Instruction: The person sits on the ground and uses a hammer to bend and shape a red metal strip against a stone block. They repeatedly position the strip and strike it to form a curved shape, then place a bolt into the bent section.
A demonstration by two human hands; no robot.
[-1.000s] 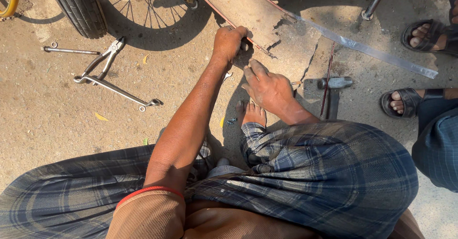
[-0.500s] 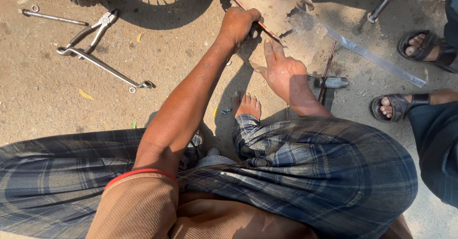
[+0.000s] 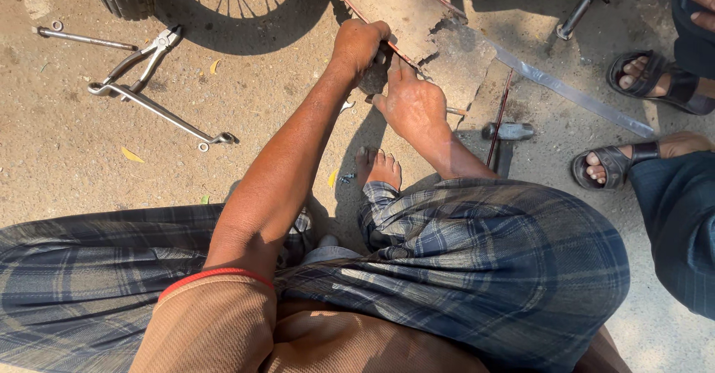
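My left hand (image 3: 360, 42) was curled tight on the rusty mudguard (image 3: 406, 8) edge; my right hand (image 3: 410, 105) lay flat, fingers together. The jagged broken edge could cut them

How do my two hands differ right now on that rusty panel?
The left hand is curled into a fist around the rusty panel's edge, while the right hand lies flatter with fingers extended toward it. The left arm reaches farther out and nearly straight; the right is bent closer in. Both are bare and touch the panel.
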